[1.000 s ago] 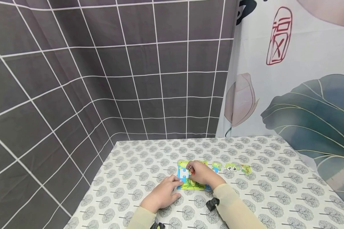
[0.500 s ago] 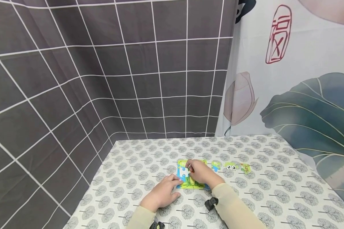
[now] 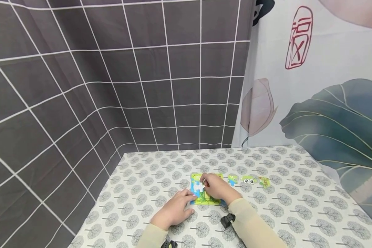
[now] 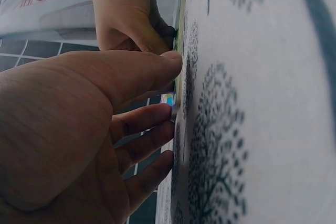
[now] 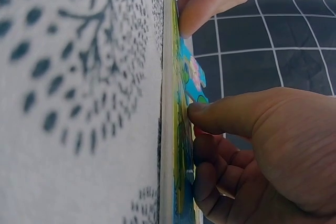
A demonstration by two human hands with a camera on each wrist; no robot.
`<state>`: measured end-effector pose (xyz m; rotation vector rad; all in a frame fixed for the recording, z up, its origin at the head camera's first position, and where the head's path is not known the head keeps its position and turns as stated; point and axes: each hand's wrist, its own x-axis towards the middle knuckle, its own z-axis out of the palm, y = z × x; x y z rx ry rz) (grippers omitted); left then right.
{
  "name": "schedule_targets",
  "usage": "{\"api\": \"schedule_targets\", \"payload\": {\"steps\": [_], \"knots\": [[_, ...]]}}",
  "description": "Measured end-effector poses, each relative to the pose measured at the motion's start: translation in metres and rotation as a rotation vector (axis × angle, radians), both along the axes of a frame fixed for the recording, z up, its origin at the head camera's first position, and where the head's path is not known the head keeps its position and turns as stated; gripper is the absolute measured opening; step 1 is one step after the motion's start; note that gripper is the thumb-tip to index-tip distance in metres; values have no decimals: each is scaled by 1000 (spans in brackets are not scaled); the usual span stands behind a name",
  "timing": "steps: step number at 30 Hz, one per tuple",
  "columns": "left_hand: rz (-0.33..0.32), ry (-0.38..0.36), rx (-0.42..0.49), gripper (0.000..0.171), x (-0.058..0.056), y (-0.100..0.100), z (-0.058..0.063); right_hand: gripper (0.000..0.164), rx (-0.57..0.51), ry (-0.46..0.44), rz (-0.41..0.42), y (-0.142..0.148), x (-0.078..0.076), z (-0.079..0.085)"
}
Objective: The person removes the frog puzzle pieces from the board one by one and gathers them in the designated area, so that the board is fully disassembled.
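Observation:
A colourful jigsaw puzzle (image 3: 209, 200) in green, yellow and blue lies flat on the table, with a white piece-shaped gap (image 3: 198, 187) in its left part. My right hand (image 3: 217, 187) reaches over it from the right. In the right wrist view, its thumb and curled fingers pinch a blue puzzle piece (image 5: 195, 72) with a pink flower, tilted up from the surface. My left hand (image 3: 174, 209) rests at the puzzle's lower left edge, fingers extended and fingertips on the border. Part of the puzzle is hidden under the right hand.
Three loose puzzle pieces lie in a row right of the puzzle: a green and blue one (image 3: 232, 179), one with cartoon eyes (image 3: 248, 180) and a green and brown one (image 3: 265, 182). A tree-print cloth (image 3: 142, 193) covers the table. A dark grid curtain (image 3: 186, 93) hangs behind.
The right fingertips shift very slightly at the puzzle, still pinching the piece. The left hand holds its place; the head view drifts a little.

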<state>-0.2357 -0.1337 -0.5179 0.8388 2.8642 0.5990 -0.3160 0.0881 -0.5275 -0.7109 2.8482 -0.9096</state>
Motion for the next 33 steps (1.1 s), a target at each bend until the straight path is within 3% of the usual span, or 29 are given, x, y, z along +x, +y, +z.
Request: {"api": "schedule_targets", "payload": {"steps": [21,33], "knots": [[-2,-1,5,49,1,-2,1,16,-9,-2,-45,-2,0,0],[2,13,7,49,1,-1,0,17,-35,13,-51,0,3,9]]}}
